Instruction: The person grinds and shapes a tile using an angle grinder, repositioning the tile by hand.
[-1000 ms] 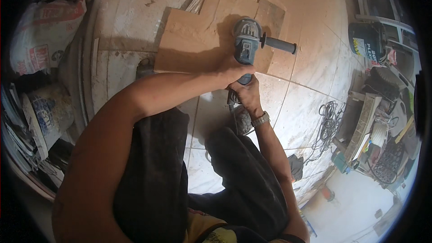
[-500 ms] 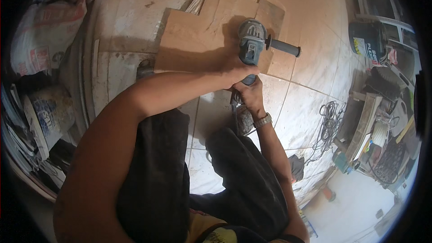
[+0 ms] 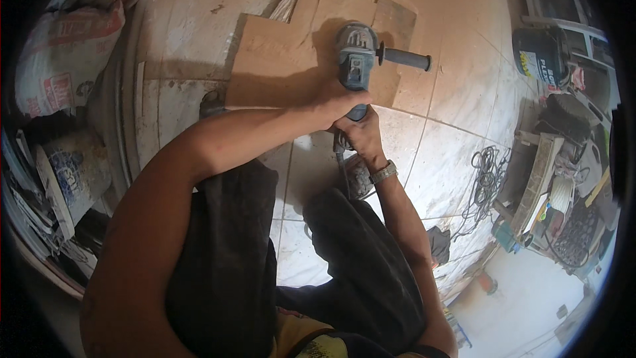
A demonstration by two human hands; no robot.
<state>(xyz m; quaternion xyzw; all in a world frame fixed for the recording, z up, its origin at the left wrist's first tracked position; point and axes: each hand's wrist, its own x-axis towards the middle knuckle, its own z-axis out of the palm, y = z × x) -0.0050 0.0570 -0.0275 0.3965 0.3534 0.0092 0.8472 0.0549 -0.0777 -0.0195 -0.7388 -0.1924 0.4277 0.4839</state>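
An angle grinder (image 3: 355, 59) with a dark blue-grey body is held over a flat brown board (image 3: 278, 59) on the floor. Its black side handle (image 3: 407, 59) sticks out to the right, with neither hand on it. My left hand (image 3: 339, 105) is wrapped around the grinder's body from the left. Just behind it, my right hand (image 3: 364, 134) grips the rear end, a watch on that wrist. From the back of the tool a dark cord (image 3: 343, 171) runs down between my legs. The grinder's underside and any disc are hidden from above.
Dusty floor tiles (image 3: 457, 159) surround the board. Coiled black cable (image 3: 487, 179) lies to the right, near a cluttered low wooden stand (image 3: 535, 185) and a black bucket (image 3: 540, 56). Printed sacks (image 3: 69, 53) and a dirty white bucket (image 3: 79, 166) line the left side.
The grinder has shifted left and slightly away from me over the board. Both hands have moved with it and keep their grip.
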